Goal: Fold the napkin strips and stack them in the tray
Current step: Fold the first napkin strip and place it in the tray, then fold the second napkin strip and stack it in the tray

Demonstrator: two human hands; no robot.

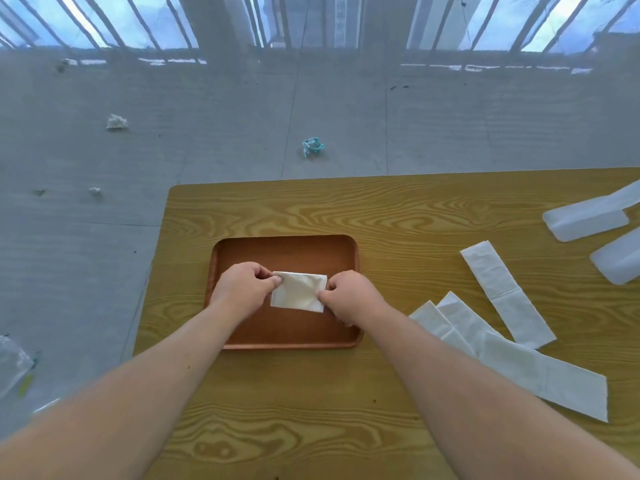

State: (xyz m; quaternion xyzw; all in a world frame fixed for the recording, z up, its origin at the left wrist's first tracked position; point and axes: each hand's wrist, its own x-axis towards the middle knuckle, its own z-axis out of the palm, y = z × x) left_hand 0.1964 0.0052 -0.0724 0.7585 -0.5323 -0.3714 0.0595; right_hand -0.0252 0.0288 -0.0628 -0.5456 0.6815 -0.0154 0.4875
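Fingers of the left hand (242, 289) are pinched on the left edge of the folded napkin (299, 291); those of the right hand (349, 296) are pinched on its right edge; it is held over the tray (287, 252), and contact with the floor cannot be told. Soft, light, easily torn paper is judged likely; edges are best gripped gently. To the right, unfolded strips (505, 292) lie on the table (398, 209).

Both bare forearms are reaching forward; the left hand (242, 289) and right hand (353, 299) are pinching with fingers curled, facing each other.
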